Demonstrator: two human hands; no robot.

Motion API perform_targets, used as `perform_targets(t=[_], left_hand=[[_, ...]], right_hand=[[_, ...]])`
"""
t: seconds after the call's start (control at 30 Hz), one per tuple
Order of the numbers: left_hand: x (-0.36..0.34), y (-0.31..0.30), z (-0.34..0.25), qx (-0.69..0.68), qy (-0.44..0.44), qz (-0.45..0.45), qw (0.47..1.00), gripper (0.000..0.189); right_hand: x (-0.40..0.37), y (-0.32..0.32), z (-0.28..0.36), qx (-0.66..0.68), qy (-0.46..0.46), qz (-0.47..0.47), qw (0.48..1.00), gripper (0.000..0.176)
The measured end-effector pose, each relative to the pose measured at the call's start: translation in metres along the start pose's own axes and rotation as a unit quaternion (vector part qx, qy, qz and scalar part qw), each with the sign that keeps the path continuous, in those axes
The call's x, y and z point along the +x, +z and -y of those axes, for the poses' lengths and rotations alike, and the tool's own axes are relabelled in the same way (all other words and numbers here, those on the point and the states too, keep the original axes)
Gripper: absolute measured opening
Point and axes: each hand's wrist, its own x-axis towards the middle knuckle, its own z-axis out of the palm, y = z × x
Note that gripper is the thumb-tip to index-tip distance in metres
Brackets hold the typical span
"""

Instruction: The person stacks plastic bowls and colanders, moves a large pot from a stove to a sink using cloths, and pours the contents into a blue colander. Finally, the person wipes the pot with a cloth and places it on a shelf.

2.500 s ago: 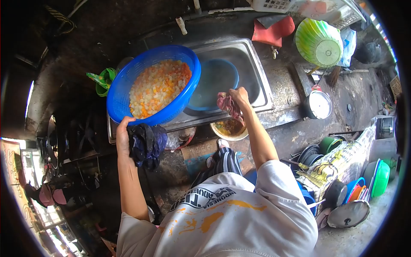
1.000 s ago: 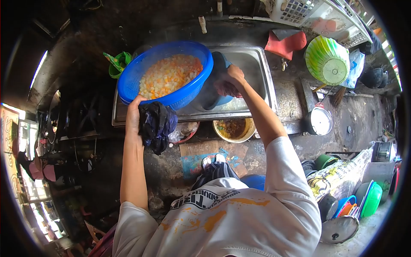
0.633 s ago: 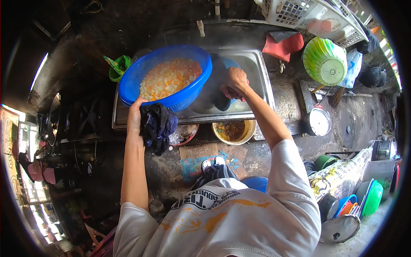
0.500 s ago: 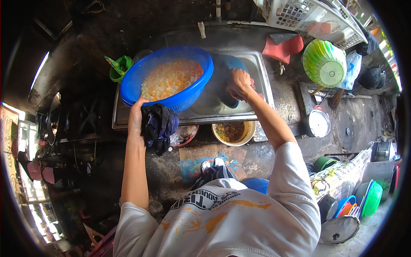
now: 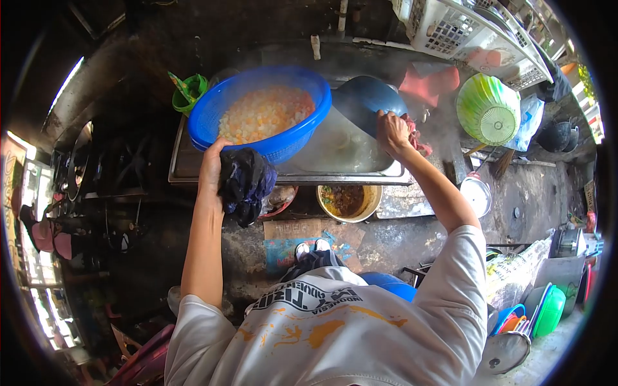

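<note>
My left hand (image 5: 211, 162) is closed at the near rim of a blue plastic colander (image 5: 293, 138), with a dark cloth (image 5: 247, 183) bunched between the palm and the side. The colander is tilted toward me and holds steaming diced pieces (image 5: 267, 114), pale and orange. At the sink's right end, my right hand (image 5: 393, 134) grips the edge of a dark blue pot (image 5: 365, 98) through a red cloth (image 5: 417, 136). This pot lies tipped over the metal sink (image 5: 335, 177), and its inside is hidden from me. Cloudy liquid and steam show in the basin.
A bucket of food scraps (image 5: 348, 201) stands below the sink's front edge. Behind the sink's right side lies a red item (image 5: 430, 82), beside a green-and-white basket (image 5: 489, 110). A green container (image 5: 189, 94) sits at the left, and a white rack (image 5: 444, 29) hangs upper right.
My right hand has moved right with the blue pot, which now shows more of its outside over the sink's right end. The colander stays in my left hand, slightly farther right in view.
</note>
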Motion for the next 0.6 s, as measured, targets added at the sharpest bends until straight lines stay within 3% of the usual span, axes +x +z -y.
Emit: perform_targets(t=[0.13, 0.2, 0.23, 0.33, 0.47, 0.6], left_hand=[[-0.011, 0.005, -0.002, -0.004, 0.021, -0.023, 1.0, 0.022], [-0.01, 0.003, -0.001, -0.012, 0.028, -0.02, 0.999, 0.021], [-0.012, 0.001, 0.0, -0.016, 0.023, -0.018, 0.999, 0.021], [-0.011, 0.002, 0.002, -0.024, 0.037, -0.013, 0.999, 0.023], [-0.008, 0.007, 0.01, -0.02, 0.057, -0.012, 0.998, 0.023], [0.0, 0.01, 0.019, -0.016, 0.041, 0.004, 0.999, 0.023]], right_hand=[[0.0, -0.02, -0.011, 0.037, 0.075, 0.056, 0.995, 0.023], [0.0, -0.044, -0.017, 0.083, 0.111, 0.055, 0.989, 0.023], [0.003, -0.024, -0.031, 0.114, 0.15, 0.018, 0.982, 0.027], [-0.012, -0.023, -0.046, 0.223, 0.152, -0.002, 0.963, 0.03], [-0.031, -0.009, -0.044, 0.413, 0.183, 0.068, 0.89, 0.032], [-0.055, -0.016, -0.006, 0.584, 0.228, 0.131, 0.768, 0.034]])
